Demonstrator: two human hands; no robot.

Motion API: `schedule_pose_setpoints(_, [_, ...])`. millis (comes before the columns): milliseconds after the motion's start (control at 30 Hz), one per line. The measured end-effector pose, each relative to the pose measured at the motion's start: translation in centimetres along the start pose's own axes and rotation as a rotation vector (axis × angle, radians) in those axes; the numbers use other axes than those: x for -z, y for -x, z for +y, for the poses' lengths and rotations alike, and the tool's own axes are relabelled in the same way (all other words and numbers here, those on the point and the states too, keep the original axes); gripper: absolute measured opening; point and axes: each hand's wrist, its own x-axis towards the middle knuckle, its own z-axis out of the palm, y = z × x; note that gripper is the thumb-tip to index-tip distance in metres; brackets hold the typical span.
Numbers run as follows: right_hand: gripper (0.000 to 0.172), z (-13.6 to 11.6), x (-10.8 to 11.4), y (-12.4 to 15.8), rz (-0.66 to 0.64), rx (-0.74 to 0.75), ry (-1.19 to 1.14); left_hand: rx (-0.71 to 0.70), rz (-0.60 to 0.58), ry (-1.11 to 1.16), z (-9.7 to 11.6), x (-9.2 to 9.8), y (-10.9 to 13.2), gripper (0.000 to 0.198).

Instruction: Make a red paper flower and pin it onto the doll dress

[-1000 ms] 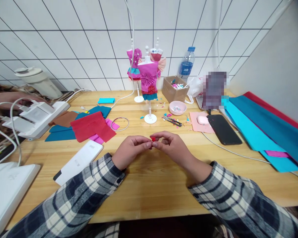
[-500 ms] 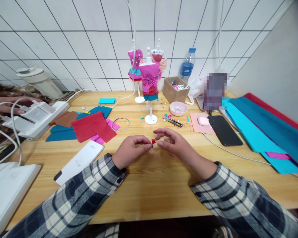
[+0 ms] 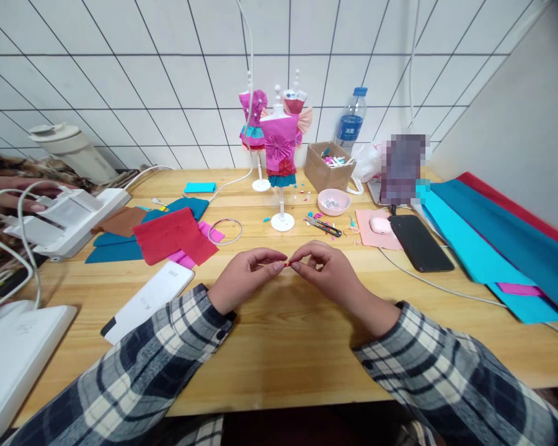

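My left hand (image 3: 244, 279) and my right hand (image 3: 328, 272) meet above the middle of the wooden table (image 3: 279, 347). Both pinch a tiny red paper piece (image 3: 287, 264) between thumb and fingertips. Each hand's fingers are curled closed around it. Just behind the hands stands a small mannequin in a pink paper dress (image 3: 279, 148) on a white stand. Two more dressed mannequins (image 3: 253, 121) stand behind it near the tiled wall.
Red, teal and pink paper sheets (image 3: 172, 238) lie at left, a white power bank (image 3: 144, 303) nearer me. Snips (image 3: 323, 226), a pink bowl (image 3: 333, 202), a cardboard box (image 3: 328, 166), a water bottle (image 3: 351, 121), a black phone (image 3: 418, 243) and large teal sheets (image 3: 493, 248) fill the right. Another person's hand (image 3: 9, 195) rests far left.
My right hand had let go and opened half a second ago; now its fingers have closed back onto the red piece beside my left hand.
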Motion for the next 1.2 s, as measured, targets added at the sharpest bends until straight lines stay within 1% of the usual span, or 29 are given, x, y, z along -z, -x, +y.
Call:
schedule_pose_setpoints(33, [0.009,0.0,0.0,0.0,0.004,-0.007,-0.019,0.039,-0.021,0.040,0.0,0.0,0.0,0.032])
schedule_pose_setpoints(100, [0.009,-0.2,-0.1,0.1,0.010,-0.012,-0.015,0.076,-0.009,0.053,0.0,-0.2,0.0,0.029])
schedule_pose_setpoints(200, [0.009,-0.4,-0.2,0.2,0.006,0.041,0.039,0.068,0.050,-0.026,0.4,-0.4,0.0,0.026])
schedule_pose_setpoints(267, [0.008,-0.5,-0.2,0.2,0.021,0.067,0.056,0.037,0.066,-0.101,0.7,-0.4,0.0,0.024])
schedule_pose_setpoints(300, [0.008,-0.6,-0.3,0.3,0.029,0.045,0.041,0.022,0.067,-0.129,0.9,-0.4,0.1,0.023])
schedule_pose_setpoints(367, [0.009,-0.7,-0.3,0.3,0.016,-0.077,-0.050,0.006,0.066,-0.152,1.0,-0.5,0.1,0.022])
schedule_pose_setpoints(433, [0.012,-0.7,-0.4,0.3,-0.046,-0.229,-0.194,0.018,0.066,-0.116,0.9,-0.5,0.2,0.022])
schedule_pose_setpoints(500, [0.018,-0.7,-0.4,0.3,-0.106,-0.315,-0.341,0.049,0.069,-0.033,0.6,-0.5,0.2,0.023])
schedule_pose_setpoints(600, [0.031,-0.6,-0.4,0.2,-0.133,-0.348,-0.499,0.089,0.073,0.071,0.2,-0.5,0.1,0.025])
schedule_pose_setpoints(700, [0.038,-0.6,-0.6,0.3,-0.150,-0.385,-0.519,0.087,0.084,0.058,0.2,-0.6,0.1,0.024])
schedule_pose_setpoints(800, [0.035,-0.6,-1.0,0.3,-0.119,-0.399,-0.452,0.056,0.109,-0.008,0.5,-0.7,0.1,0.022])
schedule_pose_setpoints(900, [0.023,-0.7,-1.1,0.2,-0.074,-0.397,-0.427,0.053,0.134,-0.041,0.7,-0.7,0.1,0.020])
schedule_pose_setpoints(1000, [0.013,-0.9,-0.8,0.1,-0.072,-0.454,-0.470,0.063,0.163,-0.031,0.7,-0.7,0.1,0.020])
schedule_pose_setpoints(1067, [0.014,-1.2,-0.7,0.0,-0.096,-0.520,-0.517,0.058,0.179,-0.049,0.6,-0.6,0.1,0.019])
schedule_pose_setpoints(1133, [0.022,-1.4,-0.6,0.0,-0.117,-0.570,-0.556,0.033,0.196,-0.119,0.6,-0.6,0.2,0.018])
schedule_pose_setpoints(1200, [0.027,-1.4,-0.7,0.0,-0.122,-0.569,-0.561,-0.013,0.215,-0.208,0.8,-0.7,0.3,0.016])
